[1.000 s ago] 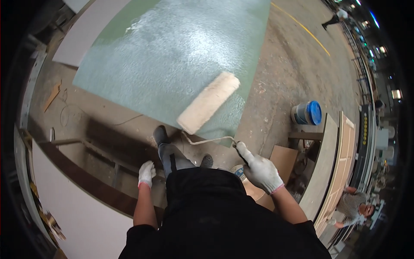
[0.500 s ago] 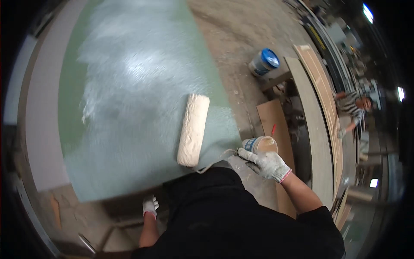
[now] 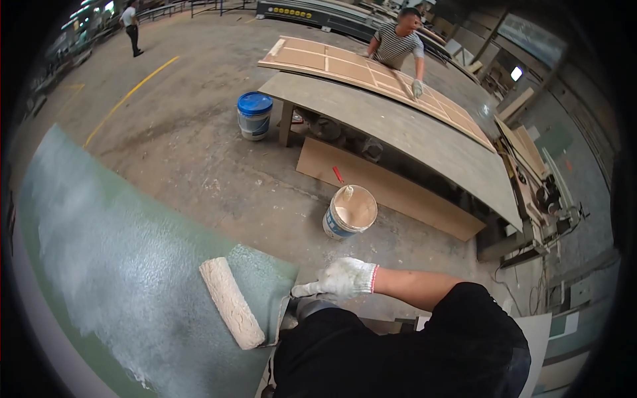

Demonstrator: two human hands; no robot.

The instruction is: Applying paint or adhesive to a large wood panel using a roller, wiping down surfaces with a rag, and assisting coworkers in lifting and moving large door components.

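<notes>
A cream paint roller point(image 3: 231, 304) lies on a broad green board point(image 3: 158, 278) coated with a wet, whitish, glossy layer. My right hand point(image 3: 340, 278), in a white knit glove, is closed around the roller's handle at the board's near right corner. The roller's thin wire frame runs from its near end toward that hand, while the grip is mostly hidden. Beyond the hand, an open bucket point(image 3: 330, 224) stands on the floor with pale coating on its inside wall. My left hand is not in view.
A bucket with a blue lid point(image 3: 255, 114) stands by a long workbench point(image 3: 398, 136). A framed panel point(image 3: 371, 74) lies along the bench's far side, with a co-worker's gloved hand point(image 3: 417, 89) on it. A brown board point(image 3: 391, 194) leans below. Another person point(image 3: 131, 28) stands far left.
My view has swung to the right, bringing the workbench and co-worker to the top middle. My left hand has left the picture. The right hand still grips the roller on the board.
</notes>
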